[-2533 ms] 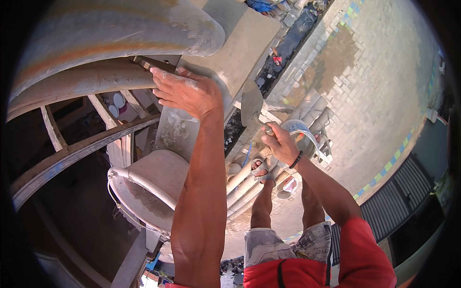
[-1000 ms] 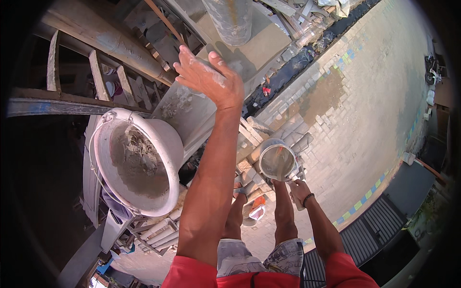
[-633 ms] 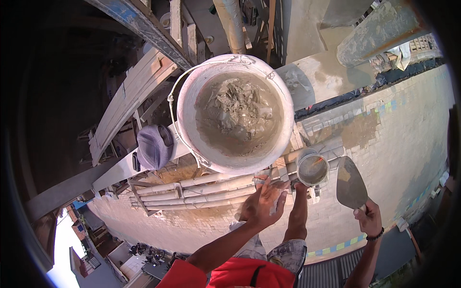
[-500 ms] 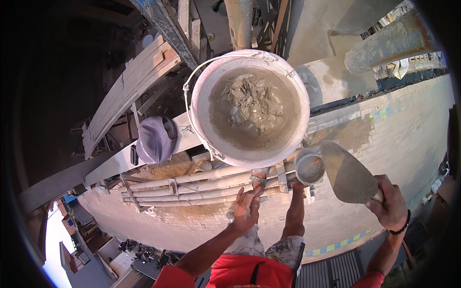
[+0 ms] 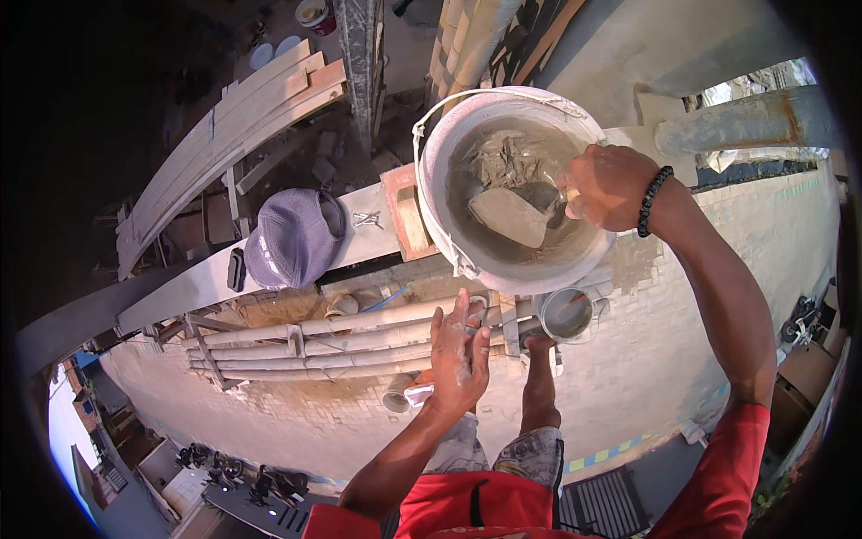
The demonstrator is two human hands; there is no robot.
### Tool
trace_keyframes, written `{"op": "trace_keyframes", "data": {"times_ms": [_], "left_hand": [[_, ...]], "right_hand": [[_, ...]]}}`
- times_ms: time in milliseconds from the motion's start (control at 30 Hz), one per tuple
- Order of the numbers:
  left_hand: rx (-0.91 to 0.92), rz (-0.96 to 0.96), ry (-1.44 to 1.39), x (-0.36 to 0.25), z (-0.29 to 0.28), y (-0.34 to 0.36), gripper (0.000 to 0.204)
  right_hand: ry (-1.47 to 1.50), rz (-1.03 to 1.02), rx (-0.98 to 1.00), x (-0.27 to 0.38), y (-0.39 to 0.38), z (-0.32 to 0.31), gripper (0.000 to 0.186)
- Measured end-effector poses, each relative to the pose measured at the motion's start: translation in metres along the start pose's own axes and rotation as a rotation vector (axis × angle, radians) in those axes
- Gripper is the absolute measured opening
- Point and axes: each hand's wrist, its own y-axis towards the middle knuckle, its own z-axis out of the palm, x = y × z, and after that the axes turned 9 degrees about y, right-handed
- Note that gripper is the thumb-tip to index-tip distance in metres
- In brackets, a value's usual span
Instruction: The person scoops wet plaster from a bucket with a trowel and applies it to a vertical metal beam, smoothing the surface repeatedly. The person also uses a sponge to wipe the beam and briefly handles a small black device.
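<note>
A pale bucket (image 5: pixel 437 171) with a wire handle stands in front of me, holding grey wet mortar (image 5: pixel 507 162). My right hand (image 5: pixel 611 187), with a dark bead bracelet at the wrist, grips a trowel (image 5: pixel 510 216) by its handle. The trowel's blade lies inside the bucket against the mortar, its tip toward the left. Below the bucket's near rim my left hand (image 5: pixel 461 355) hangs in the air, fingers apart and smeared with mortar. It holds nothing.
Left of the bucket, a wooden-backed float (image 5: pixel 413 220), some nails (image 5: pixel 366 219) and a purple-grey hat (image 5: pixel 294 238) lie on a narrow ledge (image 5: pixel 189 296). Lower down are bamboo poles (image 5: pixel 359 337) and a small bucket (image 5: pixel 567 314). A rusty pipe (image 5: pixel 745 121) crosses at the right.
My right hand has swung up and left, bringing the trowel from beside the bucket into it. My left hand has opened wider. The view has shifted, and the float now shows.
</note>
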Motion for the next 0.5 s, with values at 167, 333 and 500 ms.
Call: {"op": "trace_keyframes", "data": {"times_ms": [167, 333, 500], "left_hand": [[0.034, 0.000, 0.031, 0.012, -0.006, -0.006, 0.054], [0.046, -0.004, 0.068, 0.026, -0.010, -0.019, 0.056], [0.080, -0.019, 0.097, 0.042, -0.009, -0.032, 0.056]], "right_hand": [[-0.074, 0.007, 0.030, 0.002, 0.018, 0.008, 0.031], [-0.070, -0.096, -0.064, -0.008, 0.025, 0.024, 0.023], [-0.022, -0.049, 0.043, -0.007, 0.027, 0.023, 0.035]]}}
